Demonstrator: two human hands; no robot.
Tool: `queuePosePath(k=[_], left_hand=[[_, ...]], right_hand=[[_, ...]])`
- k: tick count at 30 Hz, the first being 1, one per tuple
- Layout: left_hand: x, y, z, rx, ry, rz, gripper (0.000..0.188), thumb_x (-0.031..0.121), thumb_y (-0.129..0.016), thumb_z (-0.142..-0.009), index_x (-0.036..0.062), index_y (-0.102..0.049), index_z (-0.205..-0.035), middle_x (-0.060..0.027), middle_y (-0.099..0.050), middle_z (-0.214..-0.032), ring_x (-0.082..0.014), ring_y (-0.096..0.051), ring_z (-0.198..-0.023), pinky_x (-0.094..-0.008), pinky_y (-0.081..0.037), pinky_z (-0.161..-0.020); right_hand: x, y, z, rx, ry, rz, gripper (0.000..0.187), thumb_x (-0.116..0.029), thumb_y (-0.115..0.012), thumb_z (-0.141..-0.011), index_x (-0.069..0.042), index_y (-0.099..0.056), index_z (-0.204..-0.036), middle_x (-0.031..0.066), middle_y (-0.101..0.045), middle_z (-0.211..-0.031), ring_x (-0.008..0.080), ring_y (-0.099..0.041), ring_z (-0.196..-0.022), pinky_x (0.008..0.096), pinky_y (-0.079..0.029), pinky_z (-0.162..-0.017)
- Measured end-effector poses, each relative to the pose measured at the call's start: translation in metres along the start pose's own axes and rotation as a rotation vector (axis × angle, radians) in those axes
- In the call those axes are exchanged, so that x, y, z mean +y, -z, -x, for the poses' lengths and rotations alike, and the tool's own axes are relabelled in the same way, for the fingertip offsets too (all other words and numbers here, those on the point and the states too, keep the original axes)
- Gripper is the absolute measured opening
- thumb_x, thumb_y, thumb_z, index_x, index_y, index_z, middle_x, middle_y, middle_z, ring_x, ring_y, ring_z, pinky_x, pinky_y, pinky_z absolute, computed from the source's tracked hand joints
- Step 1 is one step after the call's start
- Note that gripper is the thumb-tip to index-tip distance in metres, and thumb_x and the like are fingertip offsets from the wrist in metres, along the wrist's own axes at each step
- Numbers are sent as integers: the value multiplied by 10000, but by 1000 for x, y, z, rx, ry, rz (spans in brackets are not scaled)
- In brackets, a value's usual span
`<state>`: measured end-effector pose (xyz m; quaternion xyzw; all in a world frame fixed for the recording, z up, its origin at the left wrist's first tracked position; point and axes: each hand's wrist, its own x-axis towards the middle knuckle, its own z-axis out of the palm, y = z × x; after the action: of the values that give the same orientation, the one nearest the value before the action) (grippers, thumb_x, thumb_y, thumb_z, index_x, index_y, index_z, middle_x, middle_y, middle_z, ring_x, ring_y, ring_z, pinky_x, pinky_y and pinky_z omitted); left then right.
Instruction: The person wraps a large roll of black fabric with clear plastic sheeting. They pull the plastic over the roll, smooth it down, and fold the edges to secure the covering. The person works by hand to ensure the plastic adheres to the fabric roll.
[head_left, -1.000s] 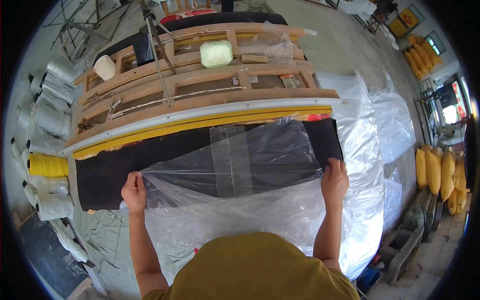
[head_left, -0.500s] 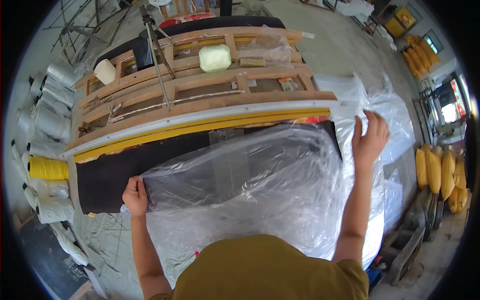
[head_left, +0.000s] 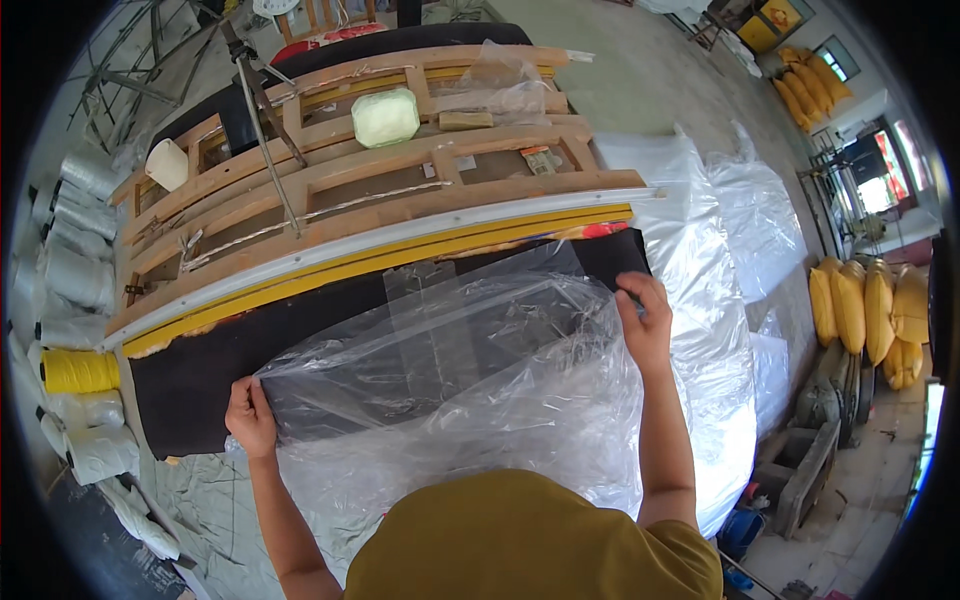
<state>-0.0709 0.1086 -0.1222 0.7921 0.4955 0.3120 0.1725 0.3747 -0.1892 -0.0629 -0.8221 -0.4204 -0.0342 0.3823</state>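
Note:
A clear plastic bag or sheet is spread over the near side of a black fabric surface. My left hand is closed in a pinch on the sheet's far left corner. On the right, my right hand has its fingers curled and thumb together at the sheet's far right edge, and seems to grip it there. Between my hands the far edge runs fairly taut, and loose folds bunch toward me. Beneath it, a strip of clear tape or film lies across the black fabric.
Beyond the fabric stands a wooden frame with a yellow-edged metal rail. On it are a tripod, a pale green block and a white cup-like roll. Plastic rolls line the left; silvery sheeting covers the right.
My right hand has come down and left from the raised, open pose, and its fingers have closed at the sheet's edge. My left hand still pinches its corner. The whole view has shifted slightly.

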Motion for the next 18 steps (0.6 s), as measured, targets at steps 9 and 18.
queuePosePath(k=[9, 18], left_hand=[[6, 1, -2, 47, 18, 257, 79, 13, -536, -853, 14, -600, -898, -79, -584, -741, -166, -533, -602, -247, -423, -574], [-10, 47, 19, 15, -74, -53, 180, 1, -510, -861, 12, -632, -993, -114, -616, -902, -209, -586, -812, -293, -449, -731]], right_hand=[[16, -29, -56, -273, -520, -573, 66, -105, -558, -887, -44, -578, -899, 24, -586, -845, 84, -519, -660, 242, -417, -544], [-10, -98, -37, 29, 129, 305, 127, -179, -619, -810, -68, -599, -867, 123, -548, -833, 312, -543, -791, 401, -450, -661]])
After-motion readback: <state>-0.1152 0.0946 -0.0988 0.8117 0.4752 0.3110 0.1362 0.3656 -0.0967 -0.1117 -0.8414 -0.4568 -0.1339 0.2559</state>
